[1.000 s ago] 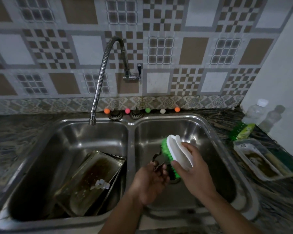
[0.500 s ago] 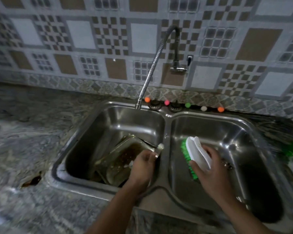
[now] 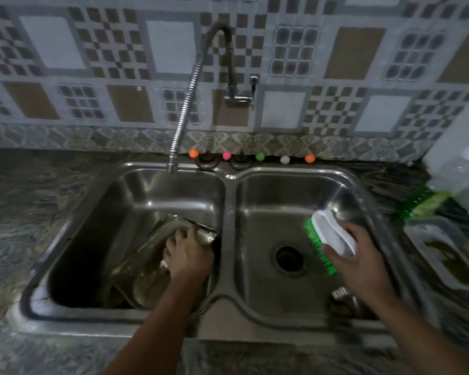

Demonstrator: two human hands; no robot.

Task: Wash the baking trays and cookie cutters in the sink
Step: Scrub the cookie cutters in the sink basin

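Baking trays lie tilted in the left basin of the double sink, while a scrub brush is held over the right basin.

The left hand is laid on the stacked baking trays, its fingers curled over their 1 o'clock corner. The white-handled, green-bristled scrub brush is gripped by the right hand, at 2 o'clock from the drain. A metal piece at 5 o'clock of the drain is too blurred to identify.

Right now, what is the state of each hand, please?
Left hand: reaches into the left basin onto the baking tray; grip cannot be told.
Right hand: holds the scrub brush.
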